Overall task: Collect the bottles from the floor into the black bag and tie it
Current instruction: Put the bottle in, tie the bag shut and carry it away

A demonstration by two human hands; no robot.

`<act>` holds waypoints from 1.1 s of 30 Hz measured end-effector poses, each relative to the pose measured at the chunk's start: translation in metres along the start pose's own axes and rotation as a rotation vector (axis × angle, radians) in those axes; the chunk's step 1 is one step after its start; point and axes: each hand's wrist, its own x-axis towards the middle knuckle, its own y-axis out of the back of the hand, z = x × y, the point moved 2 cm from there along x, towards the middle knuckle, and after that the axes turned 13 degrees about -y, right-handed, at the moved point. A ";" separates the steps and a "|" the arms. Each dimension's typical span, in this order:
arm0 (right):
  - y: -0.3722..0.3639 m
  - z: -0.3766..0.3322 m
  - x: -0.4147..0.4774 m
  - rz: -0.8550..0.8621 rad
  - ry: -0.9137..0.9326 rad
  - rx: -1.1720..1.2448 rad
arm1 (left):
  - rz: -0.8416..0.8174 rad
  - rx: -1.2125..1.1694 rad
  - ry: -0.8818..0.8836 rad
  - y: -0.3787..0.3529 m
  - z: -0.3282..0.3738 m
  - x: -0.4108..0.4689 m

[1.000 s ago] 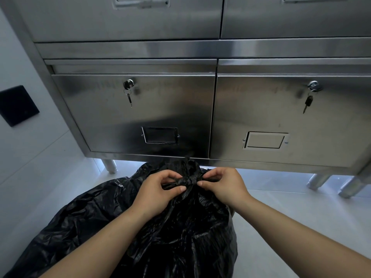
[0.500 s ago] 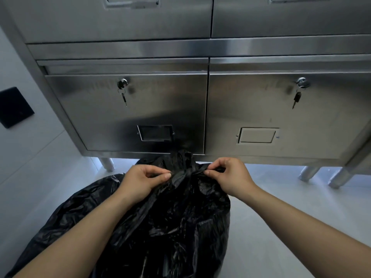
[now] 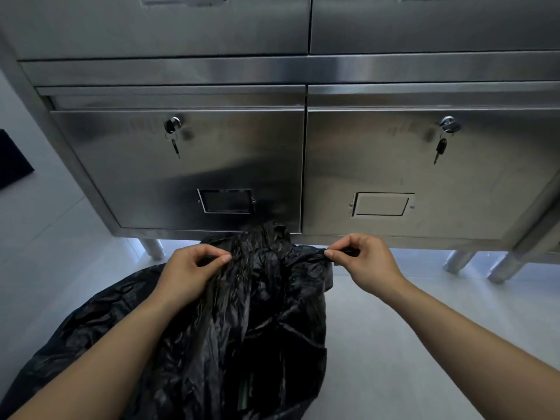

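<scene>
The black bag (image 3: 257, 322) stands crumpled on the pale floor in front of me, its top gathered below the cabinet. My left hand (image 3: 191, 271) pinches the bag's plastic at the top left between thumb and fingers. My right hand (image 3: 360, 262) pinches a stretched strip of the bag's rim at the top right. The two hands are apart, with the bag's top spread between them. No bottles show; the bag's contents are hidden.
A stainless steel cabinet (image 3: 303, 71) fills the upper view, with two lower doors, each with a key (image 3: 174, 137) in its lock. Its round legs (image 3: 457, 262) stand on the white tiled floor (image 3: 409, 344). A white wall with a black panel (image 3: 12, 159) is at left.
My hands were close together at the bag's gathered top; they have moved apart sideways, drawing the plastic out between them. The view has tilted slightly.
</scene>
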 end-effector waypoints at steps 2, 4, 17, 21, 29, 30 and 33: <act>-0.001 0.009 0.002 -0.032 -0.001 -0.032 | -0.097 0.037 0.009 -0.005 -0.002 -0.004; -0.004 0.018 0.001 -0.077 -0.012 -0.093 | -0.156 0.045 0.008 -0.011 -0.005 -0.009; -0.008 0.036 0.002 -0.049 -0.112 -0.324 | -0.507 0.127 0.062 -0.041 -0.012 -0.014; -0.009 0.034 0.000 -0.086 -0.083 -0.204 | -0.616 0.219 0.052 -0.044 -0.013 -0.016; -0.011 0.025 -0.006 -0.117 -0.061 -0.114 | -0.353 0.203 0.030 -0.041 -0.009 -0.017; -0.011 0.024 -0.006 -0.111 -0.064 -0.094 | -0.275 0.164 0.039 -0.039 -0.007 -0.017; -0.013 0.020 -0.007 -0.090 -0.058 -0.021 | -0.115 0.009 0.082 -0.039 -0.001 -0.015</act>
